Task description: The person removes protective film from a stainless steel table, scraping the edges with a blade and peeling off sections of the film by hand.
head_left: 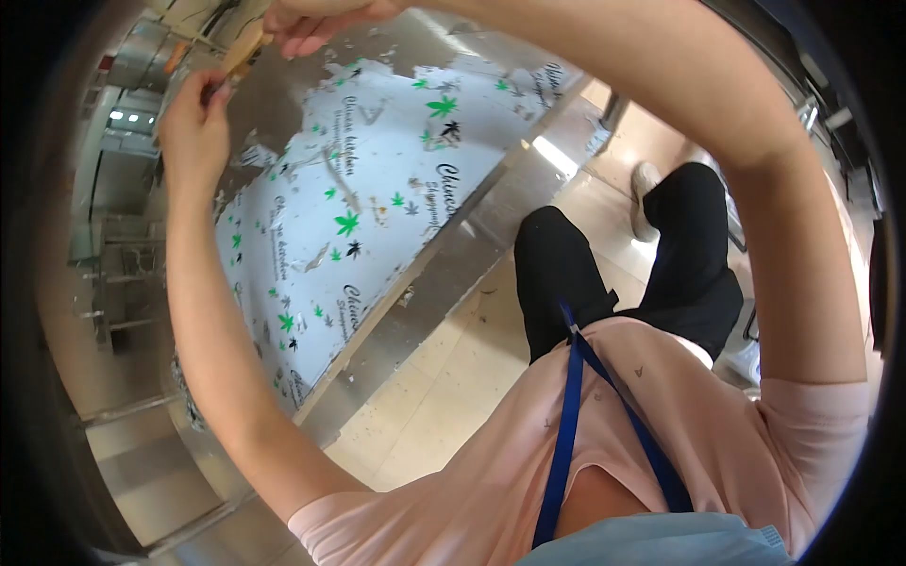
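Observation:
Both arms reach out to the far left end of the bench. My left hand (196, 127) is closed, with its thumb and fingers around the near end of a tan, stick-like piece (244, 49). At the upper edge of the view, my right hand (326, 26) has its fingers bent close to the piece's other end. That hand is partly cut off by the frame, so its grip does not show clearly. What the tan piece is exactly I cannot make out. Below the hands lies a torn white sheet (377, 189) printed with green leaves and "Chinese kitchen" lettering.
The sheet covers a metal bench (491, 222) with a raised front edge. Scraps and debris lie on it. Metal shelving (132, 255) stands at the left. My legs (566, 274) are beside the bench on a tiled floor (415, 406). A blue lanyard (566, 424) hangs at my chest.

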A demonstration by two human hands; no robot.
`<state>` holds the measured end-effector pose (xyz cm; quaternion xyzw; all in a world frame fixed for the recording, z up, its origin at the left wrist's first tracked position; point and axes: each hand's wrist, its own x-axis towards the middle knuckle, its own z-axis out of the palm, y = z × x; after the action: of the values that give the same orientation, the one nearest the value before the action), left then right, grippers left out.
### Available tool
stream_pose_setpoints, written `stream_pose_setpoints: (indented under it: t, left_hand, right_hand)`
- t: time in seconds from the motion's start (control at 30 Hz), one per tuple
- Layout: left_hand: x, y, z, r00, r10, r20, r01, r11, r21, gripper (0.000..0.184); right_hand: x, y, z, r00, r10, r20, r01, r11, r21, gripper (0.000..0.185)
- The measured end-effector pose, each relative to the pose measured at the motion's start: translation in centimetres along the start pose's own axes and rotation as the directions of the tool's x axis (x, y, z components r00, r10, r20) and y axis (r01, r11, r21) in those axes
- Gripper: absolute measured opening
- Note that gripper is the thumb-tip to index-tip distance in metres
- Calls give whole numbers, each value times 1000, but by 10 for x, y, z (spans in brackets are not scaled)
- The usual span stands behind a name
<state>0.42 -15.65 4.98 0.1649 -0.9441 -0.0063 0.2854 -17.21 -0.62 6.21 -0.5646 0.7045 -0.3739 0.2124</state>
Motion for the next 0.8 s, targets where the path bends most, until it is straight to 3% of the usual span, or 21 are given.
stream_pose_setpoints:
  t: [0.1, 0.17, 0.27, 0.37, 0.47, 0.57, 0.67, 0.77, 0.8]
  left_hand:
    - [-11, -22, 3, 980, -31, 195, 39, 999, -37, 16]
    - [-19, -35, 9, 963, 11, 268, 20, 994, -111, 15]
    - [-24, -46, 16, 935, 220, 277, -215, 975, -48, 16]
    - [-21, -32, 13, 928, -37, 372, 62, 997, -56, 13]
    - [-7, -7, 10, 847, -266, 460, 74, 916, 393, 12]
    - [-3, -19, 19, 937, 123, 328, -234, 917, 324, 14]
    - [15, 14, 30, 978, 116, 171, -134, 986, 99, 17]
    - [26, 70, 46, 939, 157, 306, -41, 934, -356, 21]
    - [26, 87, 52, 926, 175, 335, -22, 910, -414, 22]
  right_hand:
    - [-24, 28, -21, 996, -84, -9, 75, 932, -355, 10]
    - [-36, 50, -30, 994, -104, 30, 107, 899, -424, 9]
    - [-46, 75, -37, 992, -109, 63, 125, 883, -451, 10]
    - [-51, 92, -39, 990, -122, 73, 141, 882, -450, 10]
    - [-53, 102, -41, 987, -139, 80, 160, 883, -441, 10]
    - [-55, 110, -41, 984, -158, 80, 178, 886, -427, 10]
    - [-57, 116, -40, 981, -180, 78, 196, 890, -412, 10]
    - [-57, 123, -38, 976, -204, 72, 216, 895, -391, 11]
    - [-56, 125, -37, 974, -213, 73, 224, 895, -384, 11]
